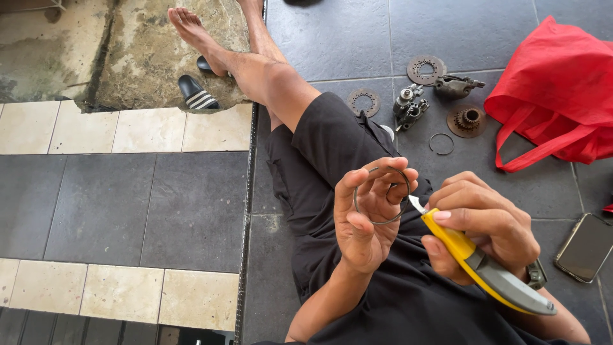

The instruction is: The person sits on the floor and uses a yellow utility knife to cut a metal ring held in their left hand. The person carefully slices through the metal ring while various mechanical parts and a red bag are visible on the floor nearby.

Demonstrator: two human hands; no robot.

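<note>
While the person sits on the dark tiled floor (191, 204) with legs stretched out, the left hand (370, 214) pinches a thin metal ring (382, 195) between thumb and fingertips, holding it upright above the lap of the black shorts (332, 153). Just right of the ring, the right hand (482, 227) is wrapped in a closed fist round the yellow handle of a utility knife (476, 259), whose short blade tip points at the ring's right edge; whether it touches the ring cannot be told. Beyond the ring, farther along the floor, lies a cluster of metal parts: a smaller loose ring (441, 144), two perforated discs (426, 69) (364, 101), a rusty gear piece (467, 120) and a grey mechanical assembly (408, 105). Right of the ring and farther off, a red cloth bag (562, 89) is slumped on the tiles. Nearer, to the ring's lower right, a phone (584, 248) lies flat. Far to the ring's upper left, a black striped sandal (198, 94) rests beside the bare foot (191, 29).
</note>
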